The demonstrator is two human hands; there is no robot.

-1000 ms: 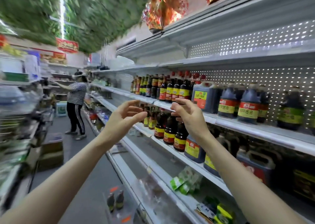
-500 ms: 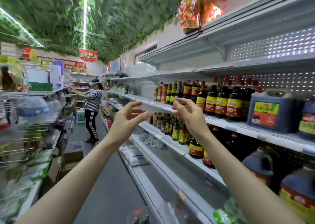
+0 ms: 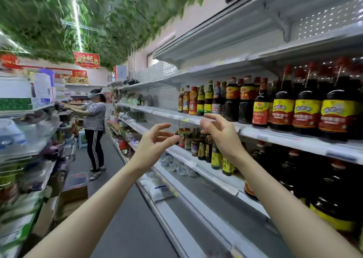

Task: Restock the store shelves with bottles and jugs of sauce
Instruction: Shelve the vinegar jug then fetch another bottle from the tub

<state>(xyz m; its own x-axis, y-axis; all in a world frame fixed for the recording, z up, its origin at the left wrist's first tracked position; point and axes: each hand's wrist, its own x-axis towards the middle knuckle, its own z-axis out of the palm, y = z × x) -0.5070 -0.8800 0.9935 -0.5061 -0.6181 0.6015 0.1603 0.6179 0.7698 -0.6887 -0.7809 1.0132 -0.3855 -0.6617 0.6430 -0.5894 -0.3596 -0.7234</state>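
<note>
Bottles of dark sauce (image 3: 282, 108) with red caps and yellow-and-red labels stand upright in a row on the white shelf (image 3: 275, 137), at 2 o'clock from the right hand (image 3: 220, 134). Further along the same shelf, at 11 o'clock from that hand, stand slimmer bottles (image 3: 193, 100) with orange, green and yellow labels. One shelf down, small jars and bottles (image 3: 200, 147) show between the two hands, and big dark bottles (image 3: 324, 194) fill the lower shelf at 4 o'clock.

The right hand is raised in front of the shelf's front edge, fingers spread and loosely bent, holding nothing; whether a fingertip touches the edge cannot be told. The left hand (image 3: 155, 141) hangs in the air at its 9 o'clock, palm turned inward, fingers half curled, also empty.

Both hands keep the pose they had half a second ago. The square jug that stood on the shelf at the right has gone from view, and the row of red-capped bottles now fills that side.

Down the aisle at 9 o'clock a person in a striped top (image 3: 94, 120) reaches into the opposite shelves. Green leaves (image 3: 98, 22) cover the ceiling, with a red sign (image 3: 86, 59) hanging below them.
</note>
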